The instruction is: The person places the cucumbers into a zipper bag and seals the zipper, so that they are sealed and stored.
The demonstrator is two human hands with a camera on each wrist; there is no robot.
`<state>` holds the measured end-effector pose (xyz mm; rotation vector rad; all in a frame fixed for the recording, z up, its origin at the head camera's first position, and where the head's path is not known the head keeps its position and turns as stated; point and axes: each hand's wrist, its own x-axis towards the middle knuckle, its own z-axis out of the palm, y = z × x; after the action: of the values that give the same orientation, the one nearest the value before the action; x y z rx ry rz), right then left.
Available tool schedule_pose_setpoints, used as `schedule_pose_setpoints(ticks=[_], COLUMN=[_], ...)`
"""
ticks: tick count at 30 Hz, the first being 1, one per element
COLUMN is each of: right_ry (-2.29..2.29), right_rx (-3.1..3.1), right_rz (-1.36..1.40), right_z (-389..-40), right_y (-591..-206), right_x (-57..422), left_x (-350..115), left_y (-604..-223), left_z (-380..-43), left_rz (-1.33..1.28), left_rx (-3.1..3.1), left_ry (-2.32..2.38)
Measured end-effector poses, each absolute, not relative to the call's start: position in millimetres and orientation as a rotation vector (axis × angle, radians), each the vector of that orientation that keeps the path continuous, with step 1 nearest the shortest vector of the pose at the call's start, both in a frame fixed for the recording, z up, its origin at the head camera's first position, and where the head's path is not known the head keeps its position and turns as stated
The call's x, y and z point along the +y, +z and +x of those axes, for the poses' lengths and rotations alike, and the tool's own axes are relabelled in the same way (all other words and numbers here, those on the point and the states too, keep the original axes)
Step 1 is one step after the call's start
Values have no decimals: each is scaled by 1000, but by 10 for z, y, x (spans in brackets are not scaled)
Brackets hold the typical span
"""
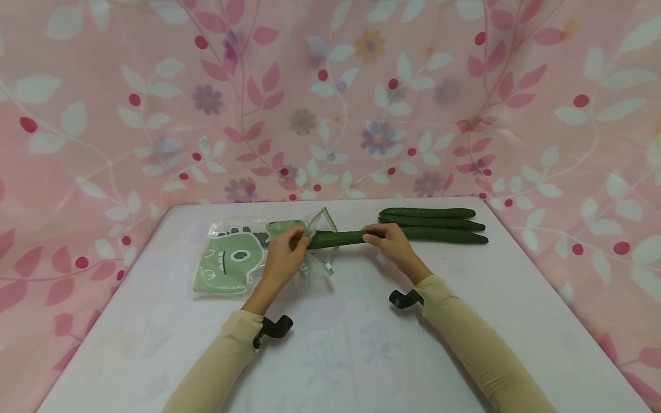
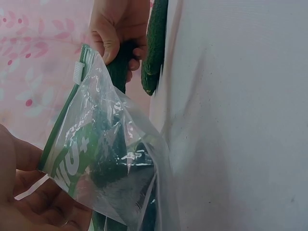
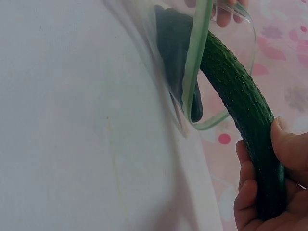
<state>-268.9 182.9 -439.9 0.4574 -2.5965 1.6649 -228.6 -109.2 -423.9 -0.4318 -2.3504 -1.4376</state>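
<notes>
My right hand (image 1: pixel 389 241) grips a long green cucumber (image 3: pixel 240 103) near one end, thumb on one side and fingers curled on the other. Its far end lies inside a clear zip bag (image 2: pixel 103 130) with a green zip edge and a white slider (image 2: pixel 78 73). With thumb and fingers my left hand (image 1: pixel 286 252) pinches the bag's mouth at the zip edge, which stands spread around the cucumber. A second dark cucumber (image 3: pixel 175 57) shows through the plastic. A green cartoon monster (image 1: pixel 232 264) is printed on the bag, which lies flat toward the left.
Three more cucumbers (image 1: pixel 434 222) lie side by side at the back right of the white-covered table (image 1: pixel 351 350), just beyond my right hand. A pink floral curtain (image 1: pixel 330 103) hangs behind and at both sides. Each wrist carries a black camera mount (image 1: pixel 276 327).
</notes>
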Motion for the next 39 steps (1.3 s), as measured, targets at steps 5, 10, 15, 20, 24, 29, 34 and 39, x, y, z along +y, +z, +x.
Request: schedule_pose_setpoints(ticks=[5, 10, 15, 20, 24, 29, 34, 39], right_ry=[1640, 1570, 1574, 1589, 1588, 1570, 1583, 1562], right_rx=[-2608, -2613, -2579, -2581, -2573, -2545, -2525, -2519], right_rz=[486, 490, 457, 413, 381, 378, 408, 402], right_z=[-2710, -2720, -2718, -2711, -2719, -2751, -2781, -2778], right_y=[-4428, -4452, -4473, -4535, -4580, -4574, -4576, -4566], right_x=[1720, 1599, 1490, 1412, 1372, 1312, 1222, 1137], left_x=[-1091, -1084, -1082, -1082, -1079, -1089, -1089, -1077], left_y=[-4229, -4224, -4210, -4211, -4226, -4244, -4236, -4224], left_z=[-2276, -2267, -2261, -2263, -2270, -2280, -2282, -2271], left_rz=[-441, -431, -433, -433, -432, -436, -446, -439], left_rx=[-2345, -2344, -2332, -2335, -2346, -2362, -2365, -2356], left_ry=[-1451, -1461, -1449, -1439, -1444, -1429, -1421, -1437])
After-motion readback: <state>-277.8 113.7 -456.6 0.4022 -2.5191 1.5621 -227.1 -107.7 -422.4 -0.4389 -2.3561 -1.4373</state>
